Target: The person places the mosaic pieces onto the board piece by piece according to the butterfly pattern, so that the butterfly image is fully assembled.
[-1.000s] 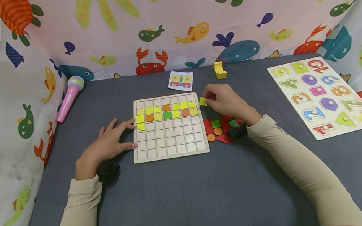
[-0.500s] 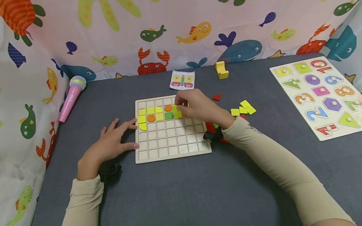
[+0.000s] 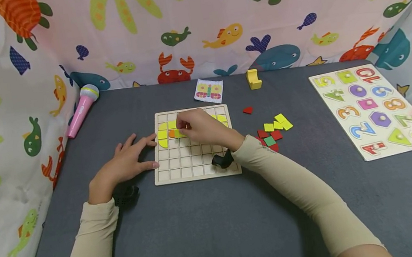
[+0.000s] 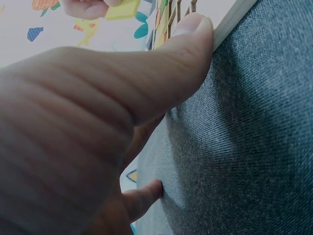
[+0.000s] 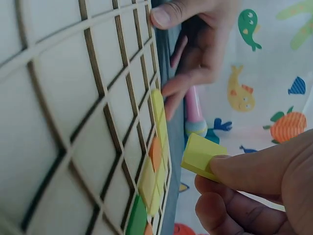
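Observation:
A wooden grid board (image 3: 179,163) lies on the dark table, with yellow, orange and green pieces in its upper rows. Over it is my right hand (image 3: 205,126), pinching a yellow square tile (image 5: 199,154) between thumb and fingers. In the right wrist view that tile is held just off the board. My left hand (image 3: 121,162) rests at the board's left edge, fingers spread; its thumb (image 4: 193,36) touches the rim. A yellow quarter-circle piece (image 3: 163,143) sits near the left fingertips. The right hand hides part of the upper rows in the head view.
Loose yellow tiles (image 3: 280,123), red tiles (image 3: 276,135) and a green square (image 3: 269,141) lie right of the board, a red piece (image 3: 248,110) above them. Behind are a picture card (image 3: 208,90) and yellow block (image 3: 253,80). A pink microphone (image 3: 80,114) and number puzzle (image 3: 375,111) flank them.
My right hand has moved left from beside the board's upper right corner to over its upper left part, carrying the yellow square tile. My left hand stays at the board's edge.

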